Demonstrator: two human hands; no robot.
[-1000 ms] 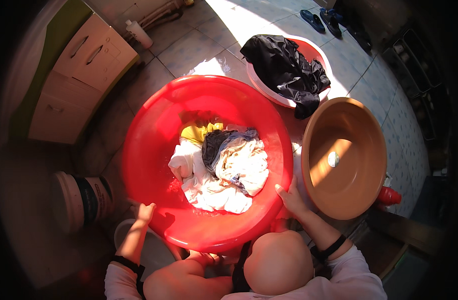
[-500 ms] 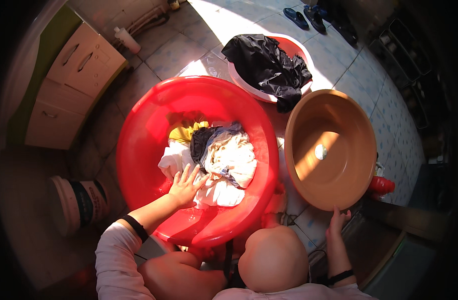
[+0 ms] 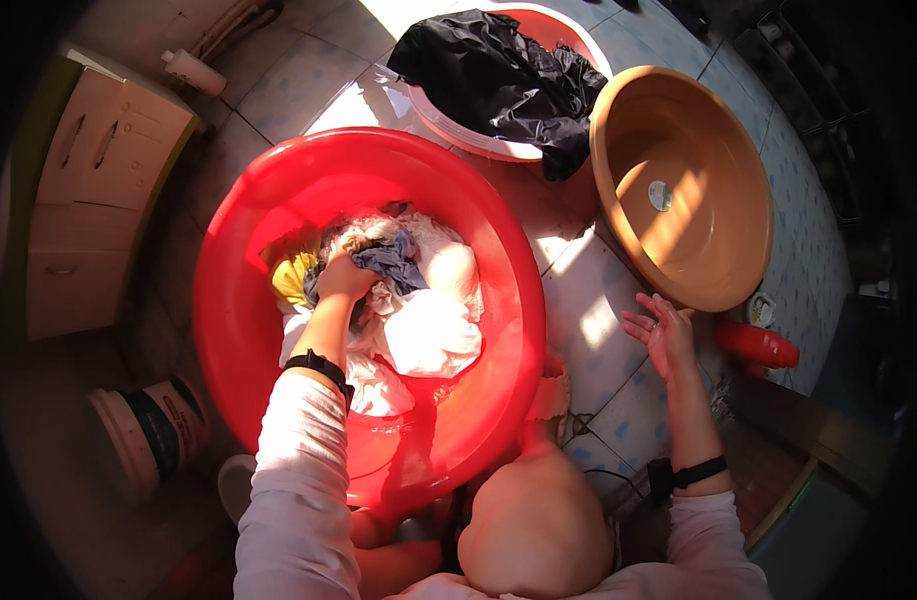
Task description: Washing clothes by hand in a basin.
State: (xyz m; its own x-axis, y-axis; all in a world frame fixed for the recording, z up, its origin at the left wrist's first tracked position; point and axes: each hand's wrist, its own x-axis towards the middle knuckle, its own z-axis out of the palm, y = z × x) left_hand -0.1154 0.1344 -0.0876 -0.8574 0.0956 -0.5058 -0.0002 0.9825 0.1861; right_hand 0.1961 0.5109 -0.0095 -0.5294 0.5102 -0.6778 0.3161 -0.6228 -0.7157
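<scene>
My left hand (image 3: 346, 278) reaches into a large red basin (image 3: 518, 370), its fingers closed on a bunch of wet laundry. Under and around it lie a dark blue-grey garment (image 3: 390, 262), white clothes (image 3: 433, 335) and a yellow cloth (image 3: 292, 278), in some water. My right hand (image 3: 663, 335) is open with its fingers spread, palm up and holding nothing. It is just below the near rim of a brown plastic basin (image 3: 718, 245), which has nothing in it but a small round sticker on its bottom.
Behind the red basin, a pink-white basin (image 3: 443, 125) holds black clothing (image 3: 498, 80). A white bucket (image 3: 148, 435) and a cabinet (image 3: 93, 200) stand at left, with a white bottle (image 3: 193, 72) behind. A red bottle (image 3: 756, 345) lies right, on the tiled floor (image 3: 618, 340).
My left hand has gone deeper into the laundry and closed on it, shifting the pile. My right hand has come away from the brown basin, which now sits farther back and tilts differently.
</scene>
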